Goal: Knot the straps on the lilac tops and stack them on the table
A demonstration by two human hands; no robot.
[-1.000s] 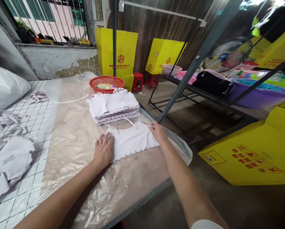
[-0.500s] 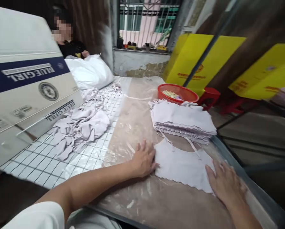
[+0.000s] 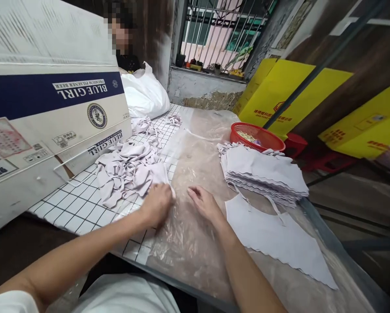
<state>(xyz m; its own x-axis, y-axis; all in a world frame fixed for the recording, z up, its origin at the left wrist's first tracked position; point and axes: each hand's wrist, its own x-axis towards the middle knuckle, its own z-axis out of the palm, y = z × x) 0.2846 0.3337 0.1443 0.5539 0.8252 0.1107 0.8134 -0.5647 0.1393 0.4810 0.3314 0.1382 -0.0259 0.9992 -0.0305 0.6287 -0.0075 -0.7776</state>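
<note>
My left hand (image 3: 158,203) is closed on the edge of a pale lilac fabric piece (image 3: 159,172) at the near right side of a crumpled pile (image 3: 126,167). A thin pale strip shows beside its knuckles. To the right, my right hand (image 3: 203,201) hovers over the plastic sheet with its fingers loosely bent and nothing in it. Right of that hand, a flat fabric piece (image 3: 273,232) with a scalloped edge and thin straps lies spread out. Behind it stands a neat stack of similar pieces (image 3: 263,171).
A large beer carton (image 3: 35,143) stands at the left. A red basket (image 3: 258,137) sits behind the stack, and a white bag (image 3: 146,93) lies at the table's far side near another person (image 3: 128,61). Yellow bags (image 3: 286,95) and a metal bar are on the right.
Both hands have left the flat piece and moved left. My left hand has closed on fabric at the pile; my right hand has come near it. The view has shifted slightly.
</note>
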